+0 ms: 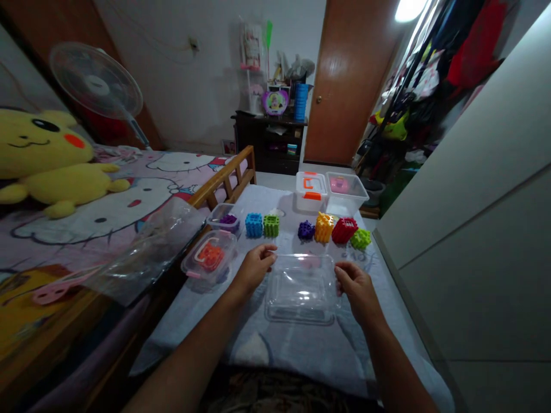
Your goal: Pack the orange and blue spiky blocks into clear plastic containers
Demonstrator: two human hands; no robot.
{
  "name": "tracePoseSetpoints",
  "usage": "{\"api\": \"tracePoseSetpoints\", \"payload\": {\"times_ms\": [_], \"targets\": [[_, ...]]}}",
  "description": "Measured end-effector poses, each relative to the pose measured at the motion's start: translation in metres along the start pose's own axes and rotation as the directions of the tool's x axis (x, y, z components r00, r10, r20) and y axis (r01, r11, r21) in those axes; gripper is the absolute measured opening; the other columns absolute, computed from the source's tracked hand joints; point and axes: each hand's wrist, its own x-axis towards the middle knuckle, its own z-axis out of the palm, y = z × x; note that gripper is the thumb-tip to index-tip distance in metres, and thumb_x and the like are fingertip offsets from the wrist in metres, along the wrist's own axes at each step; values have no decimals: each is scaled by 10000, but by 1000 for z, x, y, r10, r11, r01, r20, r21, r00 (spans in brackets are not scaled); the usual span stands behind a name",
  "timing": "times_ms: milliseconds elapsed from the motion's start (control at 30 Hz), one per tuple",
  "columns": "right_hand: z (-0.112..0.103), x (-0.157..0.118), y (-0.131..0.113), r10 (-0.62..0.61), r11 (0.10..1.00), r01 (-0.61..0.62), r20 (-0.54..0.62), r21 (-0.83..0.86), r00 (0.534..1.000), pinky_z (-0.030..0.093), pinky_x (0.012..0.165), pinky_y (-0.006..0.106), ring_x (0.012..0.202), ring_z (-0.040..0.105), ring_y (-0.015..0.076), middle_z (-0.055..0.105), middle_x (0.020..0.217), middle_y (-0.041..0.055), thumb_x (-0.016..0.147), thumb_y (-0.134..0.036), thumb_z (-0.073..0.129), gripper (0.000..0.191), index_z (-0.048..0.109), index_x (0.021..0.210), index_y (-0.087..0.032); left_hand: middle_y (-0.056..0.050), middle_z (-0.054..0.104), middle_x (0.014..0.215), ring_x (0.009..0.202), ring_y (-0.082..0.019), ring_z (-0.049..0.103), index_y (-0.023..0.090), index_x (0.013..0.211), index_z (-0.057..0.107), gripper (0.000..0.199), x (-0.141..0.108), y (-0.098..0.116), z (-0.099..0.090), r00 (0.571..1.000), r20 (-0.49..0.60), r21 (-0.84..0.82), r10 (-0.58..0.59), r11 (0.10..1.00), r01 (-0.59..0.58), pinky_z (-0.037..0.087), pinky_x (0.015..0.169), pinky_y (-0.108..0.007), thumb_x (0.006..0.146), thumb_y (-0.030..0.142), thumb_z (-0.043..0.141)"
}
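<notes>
My left hand [253, 268] and my right hand [355, 289] grip opposite sides of an empty clear plastic box [302, 288] lying on a grey-lilac cloth [258, 344]. Just beyond it stands a row of chunky plastic building shapes: a blue one [253, 225], a green one [271, 225], a purple one [306, 230], a yellow one [323, 227], a red one [344, 230] and a lime one [360, 238]. Near my left hand sits a small clear tub of orange pieces [209, 256]. Beyond that, a small tub [222, 218] holds purple pieces.
A white box with orange clasps [310, 192] and a clear box [346, 194] stand at the cloth's far end. A wooden bed rail [224, 178] runs along the left, before a bed with a yellow plush toy [47, 158]. A pale wall [469, 229] closes the right side.
</notes>
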Motion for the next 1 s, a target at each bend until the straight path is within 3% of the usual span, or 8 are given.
{"api": "tracePoseSetpoints", "payload": {"times_ms": [233,400,467,533,600,700,833,1000], "targets": [[4,7,17,-94,967,88,-13,-239,995,399,457,267,498,471,128,502,628,-45,749,-594,667,506,664,994,-151,-47,736,980,898,-149,663,184,1023,678,335,-19,-23,-7,997,-69,-423,-43,906,10,485,839,-262,690,208,711],[6,9,21,-313,802,285,38,-525,949,535,726,398,764,616,228,624,897,89,822,-597,580,532,670,1091,-146,-63,725,1133,1134,-193,635,191,1071,678,351,-27,-38,-5,1000,-17,-570,-25,821,11,415,1049,-305,733,271,732],[5,8,18,-423,668,420,151,-614,894,510,919,486,1052,614,305,608,1169,159,821,-600,595,612,608,1252,-165,-77,695,1229,1264,-228,568,198,1125,664,410,-29,-38,-8,999,25,-589,-25,807,35,361,1119,-341,734,303,729],[5,4,11,-456,507,566,356,-650,816,389,1092,553,1344,448,354,473,1441,175,787,-607,658,782,467,1433,-210,-89,641,1334,1378,-259,469,206,1192,639,484,-30,-36,-14,997,71,-588,-15,807,54,290,1177,-385,739,350,728],[6,1,2,-386,365,681,563,-634,731,251,1177,593,1482,255,373,312,1592,158,718,-615,737,989,321,1536,-246,-99,593,1400,1441,-279,385,216,1255,607,566,-32,-36,-19,994,113,-570,9,820,58,213,1214,-422,741,413,741],[14,-3,-13,-209,252,753,725,-608,656,144,1193,643,1514,161,399,246,1635,173,635,-578,820,1149,253,1575,-235,-107,531,1470,1477,-296,323,237,1317,566,653,-36,-39,-23,982,184,-537,37,840,69,163,1228,-444,746,487,762],[26,-5,-28,-53,218,760,770,-612,636,161,1180,665,1490,240,410,346,1595,192,665,-440,834,976,411,1511,-198,-102,457,1542,1502,-281,278,273,1380,512,672,-41,-46,-20,970,236,-533,52,842,84,164,1225,-435,794,504,745],[29,-12,-32,-105,290,801,814,-524,571,277,1160,627,1350,498,315,617,1385,129,857,-272,651,502,586,1351,-215,-96,501,1510,1488,-247,310,279,1390,496,659,-34,-49,-16,986,167,-616,27,783,83,149,1229,-430,844,618,645]]}}
